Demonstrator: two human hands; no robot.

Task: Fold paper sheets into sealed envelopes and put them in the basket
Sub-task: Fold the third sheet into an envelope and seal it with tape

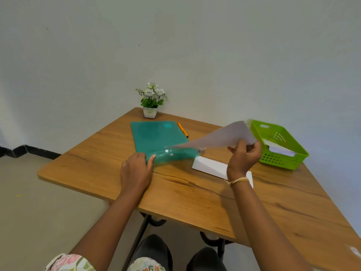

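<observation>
A teal plastic folder (154, 136) lies on the wooden table (195, 194). My left hand (136, 171) grips its near edge and lifts the translucent flap. My right hand (244, 155) pinches the corner of a white paper sheet (224, 136), which slants up out of the folder toward the right. A folded white envelope (211, 166) lies flat on the table under my right wrist. At the right stands a green plastic basket (281, 151) with white folded papers (277, 147) inside.
An orange pen (183, 130) lies beside the folder's far right edge. A small tape roll (202, 150) sits behind the sheet. A white pot of flowers (151, 100) stands at the table's far corner by the wall. My knees show under the table's near edge.
</observation>
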